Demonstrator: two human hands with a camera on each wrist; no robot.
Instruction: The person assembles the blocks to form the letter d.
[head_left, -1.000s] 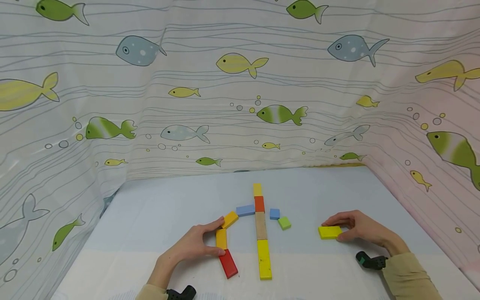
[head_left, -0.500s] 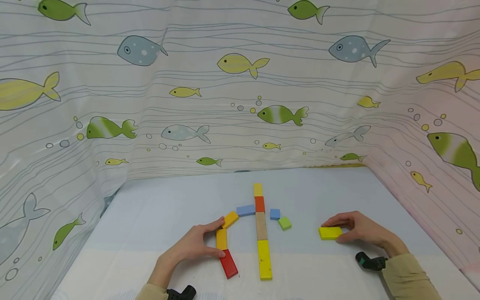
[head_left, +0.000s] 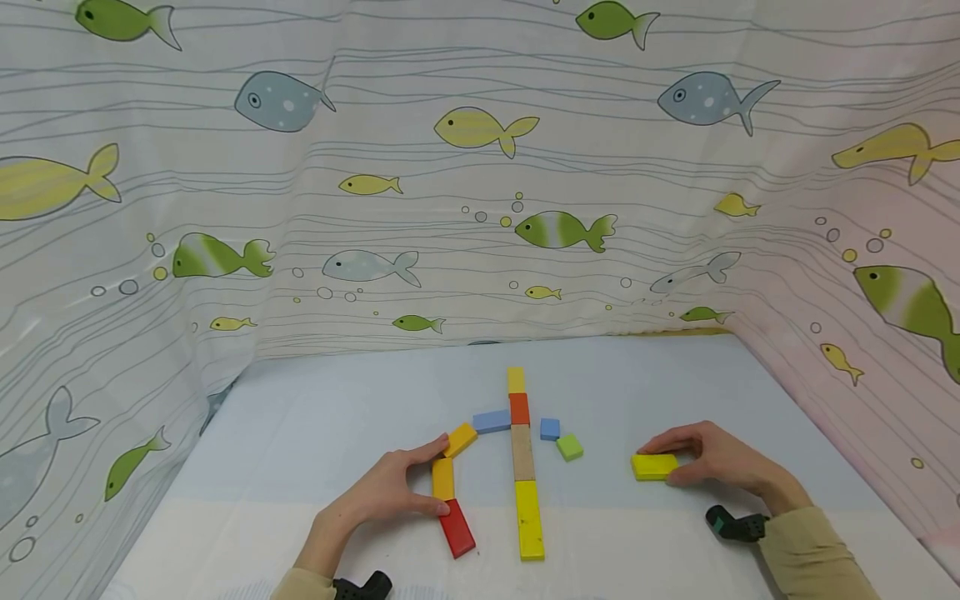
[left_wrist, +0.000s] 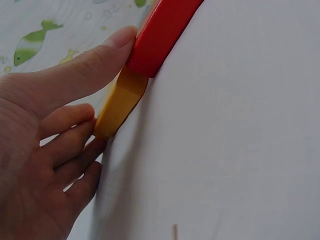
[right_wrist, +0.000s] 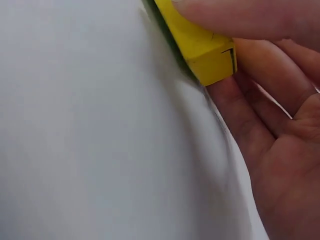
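Note:
In the head view my left hand (head_left: 378,490) rests beside a curved row of blocks. Its thumb touches the red block (head_left: 457,529) near the joint with an orange block (head_left: 443,478), and the forefinger reaches a second, tilted orange block (head_left: 461,438). The left wrist view shows the thumb straight along the red block (left_wrist: 162,37) and the other fingers loosely bent by the orange one (left_wrist: 120,102). On the right, my right hand (head_left: 723,462) pinches a yellow rectangular block (head_left: 653,467) between thumb and fingers. Black marks show on this block's end (right_wrist: 212,67) in the right wrist view.
A straight column runs up the middle: long yellow block (head_left: 528,519), plain wooden block (head_left: 522,452), orange-red block (head_left: 519,408), small yellow block (head_left: 516,380). A blue block (head_left: 492,421) joins it on the left. Right of it lie a blue cube (head_left: 550,429) and a green cube (head_left: 570,447).
My right hand has shifted slightly left with the yellow block over the last half second. The left hand and the laid-out blocks have stayed where they were.

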